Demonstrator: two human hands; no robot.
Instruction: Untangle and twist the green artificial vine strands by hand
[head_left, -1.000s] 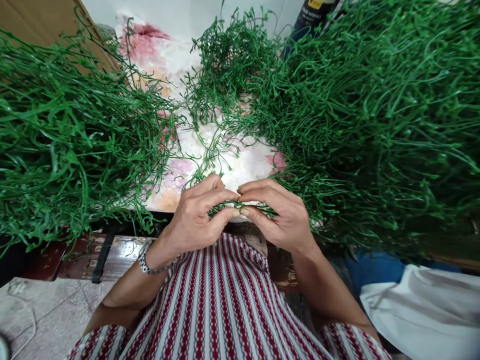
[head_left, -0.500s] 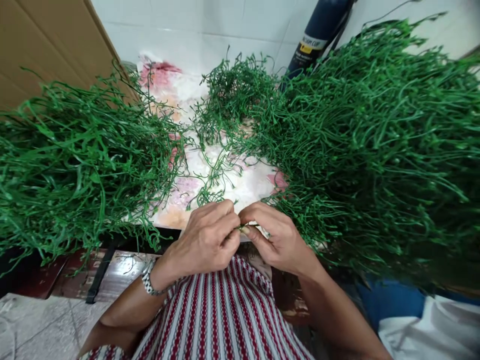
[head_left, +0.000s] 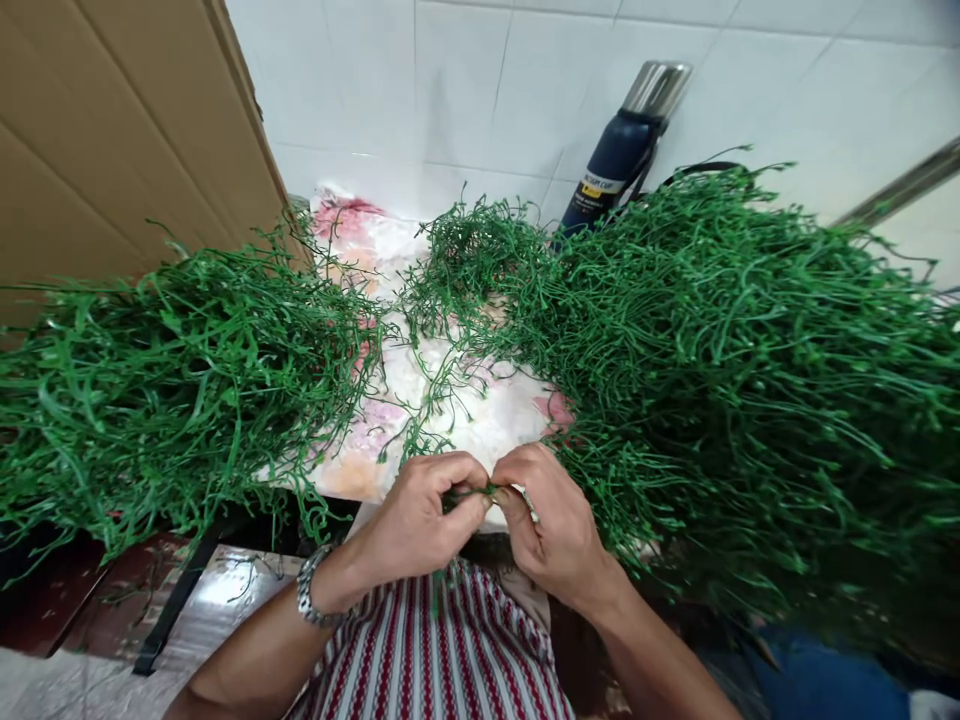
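Note:
Both hands meet at the table's near edge, fingertips nearly touching. My left hand [head_left: 436, 510], with a watch on its wrist, is closed in a pinch on a thin green stem [head_left: 489, 490]. My right hand [head_left: 547, 520] pinches the same stem between thumb and forefinger. Most of the stem is hidden by my fingers. A few loose stems [head_left: 435, 395] lie just beyond the hands on the flowered cloth [head_left: 487, 420]. To the left spreads a heap of green stems [head_left: 195, 380]; a larger heap with small buds [head_left: 735, 330] stands on the right.
A dark blue flask [head_left: 611, 160] with a metal cap stands against the white tiled wall [head_left: 465, 90]. A cardboard sheet [head_left: 142, 130] rises at the back left. Another small pile of stems [head_left: 480, 245] lies at the back. A striped apron [head_left: 442, 650] covers my lap.
The view has tilted up, showing more wall and the flask's cap. My left hand has turned, its thumb and forefinger now visible against the right fingertips. Both hands stay together.

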